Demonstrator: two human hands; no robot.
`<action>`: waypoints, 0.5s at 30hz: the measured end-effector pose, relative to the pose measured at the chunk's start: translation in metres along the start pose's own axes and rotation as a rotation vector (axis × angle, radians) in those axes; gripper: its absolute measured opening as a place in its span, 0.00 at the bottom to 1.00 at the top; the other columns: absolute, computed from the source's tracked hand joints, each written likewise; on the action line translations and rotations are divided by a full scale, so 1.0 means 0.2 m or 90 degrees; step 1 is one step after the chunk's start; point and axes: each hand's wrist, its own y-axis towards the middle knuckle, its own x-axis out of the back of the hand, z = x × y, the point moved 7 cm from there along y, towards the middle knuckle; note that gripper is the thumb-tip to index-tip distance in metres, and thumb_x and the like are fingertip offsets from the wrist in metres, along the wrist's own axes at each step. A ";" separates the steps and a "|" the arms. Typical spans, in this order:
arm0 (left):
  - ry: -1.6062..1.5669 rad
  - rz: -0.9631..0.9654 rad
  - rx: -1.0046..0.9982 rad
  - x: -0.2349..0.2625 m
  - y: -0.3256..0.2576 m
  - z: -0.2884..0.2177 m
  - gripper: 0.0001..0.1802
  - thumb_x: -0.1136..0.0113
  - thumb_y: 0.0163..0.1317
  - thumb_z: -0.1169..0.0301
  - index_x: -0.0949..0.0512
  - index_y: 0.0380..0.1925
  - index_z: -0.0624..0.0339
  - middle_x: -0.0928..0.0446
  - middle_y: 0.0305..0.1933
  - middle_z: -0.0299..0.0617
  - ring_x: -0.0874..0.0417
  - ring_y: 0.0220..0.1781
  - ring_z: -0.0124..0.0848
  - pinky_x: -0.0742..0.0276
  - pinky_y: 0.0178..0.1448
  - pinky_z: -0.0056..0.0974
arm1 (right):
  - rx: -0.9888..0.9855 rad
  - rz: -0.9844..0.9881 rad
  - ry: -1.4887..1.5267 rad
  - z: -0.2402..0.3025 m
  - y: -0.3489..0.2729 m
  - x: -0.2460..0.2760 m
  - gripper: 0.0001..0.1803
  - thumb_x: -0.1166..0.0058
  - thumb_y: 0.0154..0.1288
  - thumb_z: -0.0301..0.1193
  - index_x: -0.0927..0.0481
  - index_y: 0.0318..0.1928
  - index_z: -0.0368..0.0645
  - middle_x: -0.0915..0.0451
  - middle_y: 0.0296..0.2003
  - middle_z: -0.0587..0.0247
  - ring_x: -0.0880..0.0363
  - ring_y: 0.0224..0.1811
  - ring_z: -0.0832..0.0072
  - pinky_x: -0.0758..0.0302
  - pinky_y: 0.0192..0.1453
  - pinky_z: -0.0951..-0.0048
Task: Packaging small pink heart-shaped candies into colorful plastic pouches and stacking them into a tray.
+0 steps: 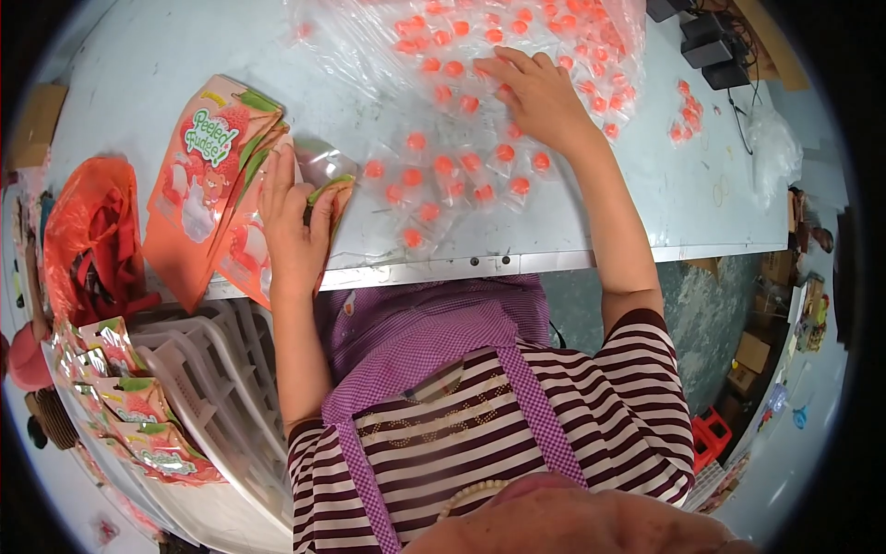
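Left of the candies (443, 165), our left hand (293, 217) grips a pouch (242, 251), which could slip if held slackly. Our right hand (540, 103) spreads its fingers over the candies.

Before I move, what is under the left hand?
A salmon-coloured printed pouch lies under the left hand. The part directly beneath the hand is covered, and the pouch hides the tabletop below it.

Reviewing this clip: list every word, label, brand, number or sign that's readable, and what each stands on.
Wording withheld; print locations only.
Red-pink pouch left of the left hand: large white-and-green lettering, readable; yellow print above, too small.
Stacked pouches, lower left: lettering too small to read reliably.
Wrapped red pieces: no readable print.
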 end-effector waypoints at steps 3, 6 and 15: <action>0.000 -0.001 0.000 0.00 0.00 0.00 0.10 0.40 0.57 0.71 0.29 0.32 0.64 0.38 0.67 0.54 0.43 0.71 0.51 0.50 0.70 0.51 | -0.033 0.049 -0.010 -0.03 -0.06 0.01 0.23 0.51 0.63 0.25 0.29 0.58 0.59 0.33 0.61 0.63 0.33 0.55 0.60 0.35 0.60 0.59; -0.003 -0.011 -0.010 0.00 0.00 0.01 0.10 0.40 0.57 0.71 0.29 0.32 0.64 0.38 0.67 0.54 0.43 0.71 0.51 0.50 0.70 0.51 | -0.031 0.047 0.067 -0.05 -0.17 0.02 0.22 0.52 0.63 0.27 0.28 0.58 0.57 0.34 0.61 0.59 0.35 0.57 0.59 0.38 0.62 0.60; 0.003 -0.009 -0.006 0.00 0.00 0.01 0.09 0.40 0.57 0.71 0.29 0.32 0.64 0.38 0.67 0.54 0.42 0.70 0.52 0.49 0.69 0.51 | 0.050 -0.041 0.219 0.16 -0.39 0.06 0.22 0.55 0.63 0.35 0.28 0.58 0.49 0.34 0.59 0.56 0.39 0.59 0.59 0.48 0.65 0.62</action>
